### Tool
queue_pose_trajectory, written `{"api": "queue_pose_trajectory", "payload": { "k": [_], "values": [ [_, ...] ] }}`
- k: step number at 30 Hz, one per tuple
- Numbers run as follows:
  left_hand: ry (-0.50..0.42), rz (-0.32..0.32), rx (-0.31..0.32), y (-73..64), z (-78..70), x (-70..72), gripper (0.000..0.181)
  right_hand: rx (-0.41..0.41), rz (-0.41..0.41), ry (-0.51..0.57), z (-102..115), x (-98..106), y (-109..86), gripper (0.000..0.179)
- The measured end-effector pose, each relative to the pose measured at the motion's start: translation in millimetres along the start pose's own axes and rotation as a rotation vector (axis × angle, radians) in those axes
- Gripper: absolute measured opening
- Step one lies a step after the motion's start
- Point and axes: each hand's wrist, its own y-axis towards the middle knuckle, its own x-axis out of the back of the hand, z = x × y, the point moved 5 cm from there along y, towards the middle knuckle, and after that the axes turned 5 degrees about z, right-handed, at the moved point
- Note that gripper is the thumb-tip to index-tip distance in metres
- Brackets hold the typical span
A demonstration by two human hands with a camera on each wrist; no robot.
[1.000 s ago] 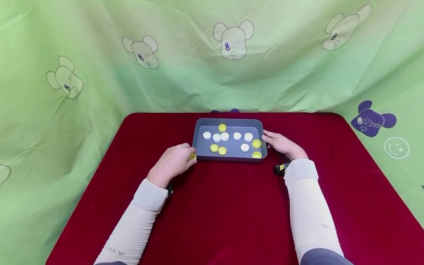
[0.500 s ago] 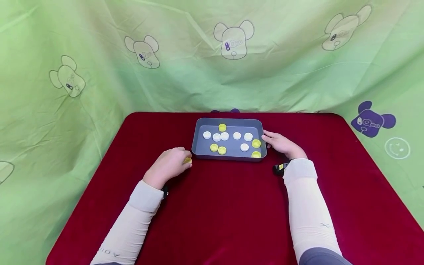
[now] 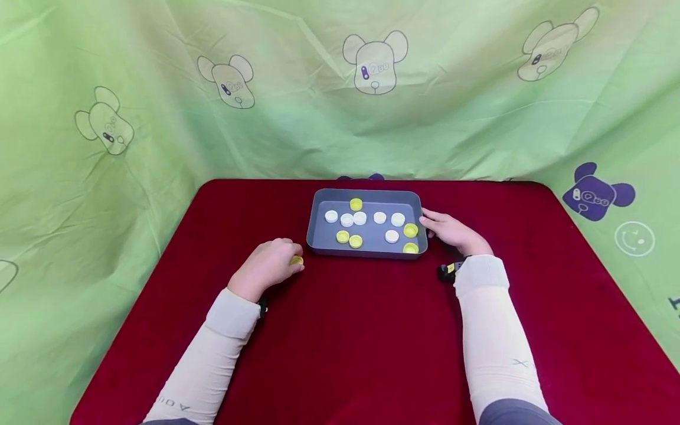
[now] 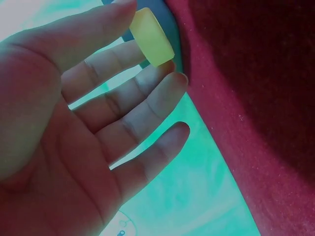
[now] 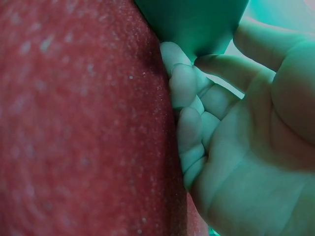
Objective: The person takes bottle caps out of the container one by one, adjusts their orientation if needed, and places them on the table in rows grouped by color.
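My left hand (image 3: 267, 267) is left of the tray's near corner and pinches a yellow bottle cap (image 3: 296, 260) between thumb and fingers. The left wrist view shows that yellow cap (image 4: 153, 38) edge-on, with the other fingers spread behind it. A dark grey rectangular tray (image 3: 366, 254) lies on the table, holding several white caps (image 3: 379, 218) and several yellow caps (image 3: 355, 241). At its right end, my right hand (image 3: 448, 229) holds the wall. In the right wrist view, thumb and index finger meet the tray (image 5: 197, 24) while the other fingers are curled beside it on the cloth.
Dark red cloth (image 3: 361, 330) covers the table. A green curtain (image 3: 297, 124) printed with bear heads hangs behind and along both sides. Black wrist devices (image 3: 448, 271) sit under the cuffs of both white sleeves.
My left hand, with the yellow cap, has moved left and slightly nearer, away from the tray's corner. My right hand and the caps inside the tray keep their places.
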Motion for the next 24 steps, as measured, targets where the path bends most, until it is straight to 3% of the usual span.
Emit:
{"api": "queue_pose_trajectory", "payload": {
  "k": [11,24],
  "values": [
    [0.004,0.059,0.024,1.3,-2.6,-3.8,0.014,0.005,0.002,-0.012,2.6,0.7,-2.1,0.061],
    [0.042,0.043,-0.009,4.1,-6.5,-8.4,0.015,-0.003,0.009,0.024,-2.1,1.6,2.7,0.06]
  ]
}}
